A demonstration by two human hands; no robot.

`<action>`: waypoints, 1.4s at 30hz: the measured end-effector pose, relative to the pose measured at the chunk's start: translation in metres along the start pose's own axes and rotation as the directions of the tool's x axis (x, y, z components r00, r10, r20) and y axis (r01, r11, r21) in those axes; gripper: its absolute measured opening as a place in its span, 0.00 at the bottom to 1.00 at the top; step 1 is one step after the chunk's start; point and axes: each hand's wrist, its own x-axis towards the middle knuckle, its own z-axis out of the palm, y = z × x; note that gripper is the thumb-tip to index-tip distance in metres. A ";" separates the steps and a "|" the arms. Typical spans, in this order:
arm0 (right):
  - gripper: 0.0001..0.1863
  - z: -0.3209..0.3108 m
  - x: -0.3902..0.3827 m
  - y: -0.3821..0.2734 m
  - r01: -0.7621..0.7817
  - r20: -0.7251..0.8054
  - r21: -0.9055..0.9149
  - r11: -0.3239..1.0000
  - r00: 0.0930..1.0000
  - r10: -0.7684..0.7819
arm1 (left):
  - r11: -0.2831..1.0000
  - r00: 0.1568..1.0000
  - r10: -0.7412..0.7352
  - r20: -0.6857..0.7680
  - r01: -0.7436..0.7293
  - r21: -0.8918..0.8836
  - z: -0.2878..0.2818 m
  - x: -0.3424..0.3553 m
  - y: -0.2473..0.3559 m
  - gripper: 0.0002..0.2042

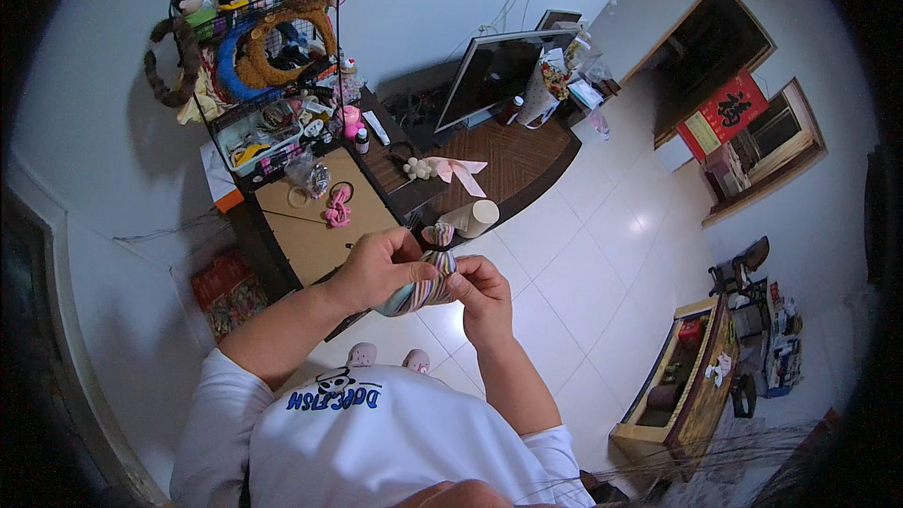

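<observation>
My left hand [381, 268] and my right hand [480, 296] are closed on a soft striped fabric piece [419, 294], thumbs and fingers pinched near its middle. It shows pastel stripes and a pale teal part. Just beyond my fingers are another small striped piece [437, 234] and a cream cylinder [478, 218] at the desk's edge. A tan board [301, 237] lies behind my left hand, with pink hair ties [338, 209] on it. A pale pink ribbon bow [463, 173] and a beaded hair tie [419, 167] lie farther back on the dark wooden desk [517, 158].
A wire rack [331, 28] full of plush items and trinkets stands at back left, beside a television [484, 75]. White floor tiles [593, 282] run right toward a wooden cabinet [658, 395] and doorway [715, 23]. A red patterned bag [226, 287] sits at left.
</observation>
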 end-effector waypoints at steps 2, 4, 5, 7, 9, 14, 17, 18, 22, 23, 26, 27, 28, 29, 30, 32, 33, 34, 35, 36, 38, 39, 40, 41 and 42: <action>0.05 -0.001 0.004 0.002 0.120 -0.042 -0.096 0.988 0.991 -0.125 | 0.998 1.000 -0.004 -0.009 0.004 0.055 -0.005 0.001 -0.005 0.11; 0.04 -0.001 0.003 -0.004 0.028 -0.037 0.012 1.000 0.999 -0.028 | 0.996 0.998 0.056 0.020 -0.054 -0.070 -0.007 0.002 -0.010 0.11; 0.04 -0.002 0.002 -0.007 -0.019 -0.037 0.062 0.998 0.999 0.021 | 0.987 0.996 0.087 0.038 -0.081 -0.136 -0.006 0.003 -0.011 0.11; 0.05 0.002 0.002 -0.008 -0.037 -0.078 0.183 0.982 0.996 0.052 | 0.969 0.994 0.098 0.047 -0.085 -0.230 0.002 0.003 -0.001 0.09; 0.05 0.003 0.004 -0.008 -0.026 -0.098 0.243 0.970 0.994 0.051 | 0.963 0.992 0.121 0.029 -0.110 -0.246 0.004 0.002 0.002 0.08; 0.07 0.011 0.002 -0.007 0.073 -0.061 0.027 0.997 0.996 -0.072 | 0.924 0.942 0.333 -0.042 -0.317 0.216 0.006 -0.005 -0.004 0.04; 0.08 0.008 0.000 -0.004 0.097 -0.064 -0.217 0.971 0.992 -0.113 | 0.811 0.909 0.416 -0.038 -0.351 0.467 0.004 -0.007 -0.001 0.02; 0.07 0.003 -0.001 -0.005 0.075 -0.077 -0.203 0.976 0.993 -0.092 | 0.811 0.910 0.410 -0.065 -0.331 0.482 0.003 -0.008 0.004 0.02; 0.06 0.002 -0.003 -0.013 0.057 -0.111 -0.249 0.967 0.990 -0.087 | 0.847 0.918 0.379 -0.119 -0.292 0.445 -0.002 -0.011 0.009 0.03; 0.07 0.002 -0.003 -0.014 0.047 -0.114 -0.278 0.959 0.990 -0.081 | 0.863 0.921 0.369 -0.121 -0.292 0.411 -0.002 -0.011 0.007 0.03; 0.08 -0.003 -0.004 -0.014 0.046 -0.120 -0.262 0.964 0.990 -0.080 | 0.913 0.950 0.298 -0.095 -0.255 0.319 -0.001 -0.012 0.001 0.03; 0.08 -0.003 -0.005 -0.014 0.056 -0.111 -0.250 0.967 0.990 -0.086 | 0.893 0.942 0.325 -0.078 -0.279 0.354 -0.002 -0.012 0.000 0.03; 0.08 -0.004 -0.006 -0.014 0.065 -0.103 -0.237 0.969 0.991 -0.092 | 0.871 0.934 0.351 -0.059 -0.303 0.387 -0.004 -0.013 -0.001 0.03; 0.08 -0.004 -0.007 -0.014 0.072 -0.094 -0.226 0.971 0.991 -0.096 | 0.848 0.926 0.376 -0.041 -0.326 0.418 -0.005 -0.013 -0.002 0.02; 0.08 -0.004 -0.008 -0.014 0.082 -0.102 -0.217 0.973 0.989 -0.106 | 0.837 0.924 0.380 -0.025 -0.333 0.434 -0.005 -0.014 -0.001 0.02; 0.07 -0.003 -0.009 -0.014 0.101 -0.117 -0.197 0.975 0.985 -0.126 | 0.814 0.921 0.389 0.006 -0.347 0.466 -0.006 -0.016 0.002 0.02; 0.06 -0.002 -0.010 -0.013 0.111 -0.123 -0.132 0.985 0.984 -0.128 | 0.823 0.922 0.388 0.002 -0.347 0.450 -0.006 -0.017 0.002 0.03; 0.06 0.000 -0.011 -0.012 0.121 -0.129 -0.066 0.990 0.983 -0.129 | 0.831 0.922 0.387 -0.002 -0.348 0.433 -0.005 -0.018 0.001 0.03; 0.05 0.002 -0.011 -0.012 0.134 -0.134 0.000 0.991 0.982 -0.133 | 0.838 0.922 0.388 -0.006 -0.350 0.419 -0.005 -0.018 0.001 0.03; 0.04 0.002 -0.009 -0.010 0.110 -0.133 0.052 0.993 0.986 -0.103 | 0.870 0.928 0.372 -0.002 -0.348 0.350 -0.006 -0.017 -0.003 0.04; 0.04 0.000 -0.004 -0.006 0.060 -0.130 0.152 0.987 0.991 -0.041 | 0.920 0.940 0.341 0.011 -0.336 0.203 -0.006 -0.011 -0.015 0.06; 0.04 0.000 -0.002 -0.007 0.054 -0.127 0.192 0.980 0.991 -0.030 | 0.943 0.952 0.304 0.041 -0.307 0.130 -0.005 -0.010 -0.016 0.07; 0.05 -0.001 0.000 -0.009 0.048 -0.124 0.232 0.972 0.992 -0.020 | 0.960 0.960 0.268 0.074 -0.273 0.058 -0.003 -0.010 -0.018 0.08; 0.06 -0.001 0.002 -0.010 0.041 -0.122 0.274 0.961 0.993 -0.008 | 0.973 0.966 0.232 0.110 -0.232 -0.012 -0.001 -0.009 -0.019 0.09; 0.06 0.002 0.003 -0.015 0.026 -0.125 0.264 0.964 0.992 0.008 | 0.973 0.968 0.197 0.154 -0.212 0.086 -0.002 -0.009 -0.018 0.09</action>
